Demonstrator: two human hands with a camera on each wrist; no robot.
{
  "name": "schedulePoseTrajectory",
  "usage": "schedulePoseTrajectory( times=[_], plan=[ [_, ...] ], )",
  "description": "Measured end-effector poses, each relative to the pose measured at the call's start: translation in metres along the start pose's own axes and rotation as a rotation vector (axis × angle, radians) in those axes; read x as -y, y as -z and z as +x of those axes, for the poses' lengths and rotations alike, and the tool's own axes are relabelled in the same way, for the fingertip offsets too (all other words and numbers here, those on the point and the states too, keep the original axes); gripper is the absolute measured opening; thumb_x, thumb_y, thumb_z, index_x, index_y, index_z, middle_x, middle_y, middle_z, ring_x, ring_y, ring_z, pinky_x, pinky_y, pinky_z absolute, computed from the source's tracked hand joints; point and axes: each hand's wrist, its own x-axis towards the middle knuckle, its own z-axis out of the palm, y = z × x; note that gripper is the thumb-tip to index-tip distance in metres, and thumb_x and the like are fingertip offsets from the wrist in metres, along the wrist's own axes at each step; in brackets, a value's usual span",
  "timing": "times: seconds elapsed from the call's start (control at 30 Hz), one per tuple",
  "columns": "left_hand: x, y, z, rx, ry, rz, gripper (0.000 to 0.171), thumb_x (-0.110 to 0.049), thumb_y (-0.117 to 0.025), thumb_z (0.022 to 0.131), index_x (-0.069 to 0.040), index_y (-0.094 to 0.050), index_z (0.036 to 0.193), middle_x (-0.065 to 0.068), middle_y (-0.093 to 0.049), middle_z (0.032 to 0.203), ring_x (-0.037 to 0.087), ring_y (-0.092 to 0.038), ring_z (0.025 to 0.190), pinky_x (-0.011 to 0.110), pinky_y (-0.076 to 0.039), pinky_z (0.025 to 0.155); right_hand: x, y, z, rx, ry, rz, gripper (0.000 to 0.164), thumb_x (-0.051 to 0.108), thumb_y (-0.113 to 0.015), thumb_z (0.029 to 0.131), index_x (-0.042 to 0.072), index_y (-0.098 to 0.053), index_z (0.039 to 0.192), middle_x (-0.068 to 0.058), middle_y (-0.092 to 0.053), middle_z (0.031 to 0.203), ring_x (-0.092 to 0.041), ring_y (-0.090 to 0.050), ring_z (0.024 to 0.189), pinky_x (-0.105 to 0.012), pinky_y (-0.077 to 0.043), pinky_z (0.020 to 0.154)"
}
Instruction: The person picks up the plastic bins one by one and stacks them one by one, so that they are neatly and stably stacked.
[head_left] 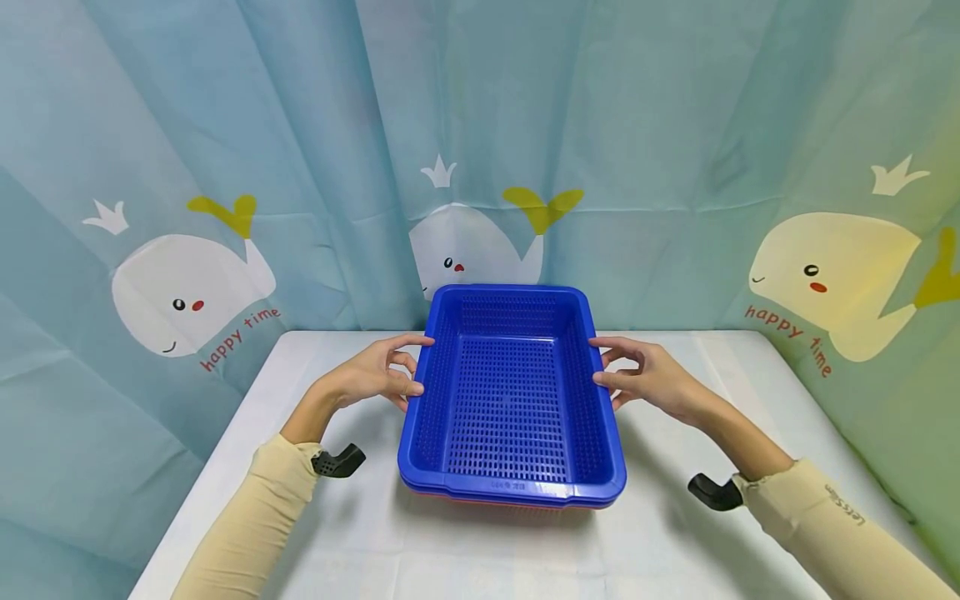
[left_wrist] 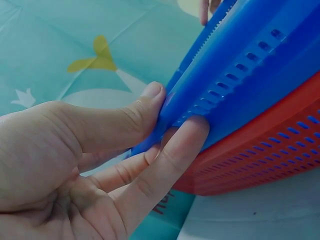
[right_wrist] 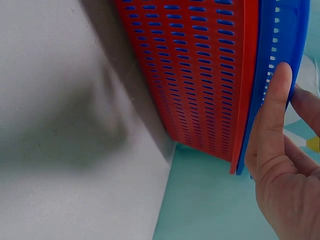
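Note:
A blue perforated plastic basket (head_left: 506, 408) sits nested on top of a stack in the middle of the table. Its left rim is pinched by my left hand (head_left: 375, 371), thumb on the upper edge and fingers below. On the opposite side, my right hand (head_left: 652, 379) pinches the right rim in the same way. Beneath the blue layers is a red perforated basket (left_wrist: 290, 135), its slotted wall (right_wrist: 195, 85) also plain in the right wrist view. From the head view, only a thin red line of it shows under the front rim.
A white table (head_left: 495, 558) carries the stack. Behind and beside it hangs a light blue curtain (head_left: 645, 150) printed with whales, close to the table's back edge. A black wrist-worn piece (head_left: 339, 461) sticks out below each forearm.

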Motion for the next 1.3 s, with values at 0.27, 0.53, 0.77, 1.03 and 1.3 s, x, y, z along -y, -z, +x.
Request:
schedulePoseTrajectory(
  times=[0.27, 0.53, 0.77, 1.03, 1.3],
  plan=[
    [-0.002, 0.0, 0.0, -0.003, 0.008, 0.006, 0.08, 0.0, -0.078, 0.09, -0.008, -0.036, 0.157, 0.013, -0.054, 0.099, 0.026, -0.071, 0.077, 0.058, -0.06, 0.078, -0.003, 0.0, 0.001, -0.001, 0.005, 0.006, 0.064, 0.011, -0.075, 0.095, -0.002, -0.045, 0.15, -0.028, -0.051, 0.122, -0.025, -0.072, 0.079, -0.047, -0.063, 0.07],
    [-0.003, 0.001, 0.001, 0.005, 0.019, 0.013, 0.08, -0.001, -0.078, 0.09, -0.009, -0.036, 0.157, 0.014, -0.054, 0.1, 0.027, -0.071, 0.077, 0.054, -0.062, 0.075, -0.001, 0.001, 0.0, 0.007, 0.009, 0.01, 0.064, 0.011, -0.074, 0.096, -0.003, -0.044, 0.15, -0.028, -0.05, 0.121, -0.024, -0.072, 0.079, -0.048, -0.063, 0.07],
    [-0.006, 0.002, 0.002, 0.03, 0.019, 0.035, 0.079, -0.003, -0.077, 0.092, -0.007, -0.034, 0.158, 0.015, -0.055, 0.098, 0.028, -0.071, 0.076, 0.057, -0.061, 0.076, 0.002, 0.0, 0.0, 0.026, 0.015, 0.007, 0.064, 0.009, -0.074, 0.096, -0.005, -0.042, 0.15, -0.03, -0.05, 0.12, -0.023, -0.072, 0.08, -0.048, -0.063, 0.07],
    [-0.004, 0.006, 0.002, 0.023, 0.019, 0.079, 0.081, -0.008, -0.077, 0.093, -0.011, -0.032, 0.16, 0.018, -0.059, 0.102, 0.03, -0.067, 0.081, 0.061, -0.06, 0.075, 0.003, 0.006, -0.002, 0.021, 0.037, -0.061, 0.064, 0.01, -0.071, 0.098, -0.002, -0.041, 0.153, -0.03, -0.052, 0.117, -0.033, -0.071, 0.083, -0.047, -0.063, 0.068],
    [0.009, 0.023, -0.014, -0.052, -0.042, 0.038, 0.076, -0.015, -0.071, 0.099, -0.022, -0.027, 0.162, 0.02, -0.058, 0.118, 0.038, -0.069, 0.09, 0.06, -0.06, 0.077, 0.003, 0.015, -0.018, 0.002, 0.087, -0.114, 0.072, 0.014, -0.072, 0.098, 0.008, -0.034, 0.159, -0.033, -0.05, 0.136, -0.031, -0.071, 0.093, -0.046, -0.063, 0.069]
  ],
)
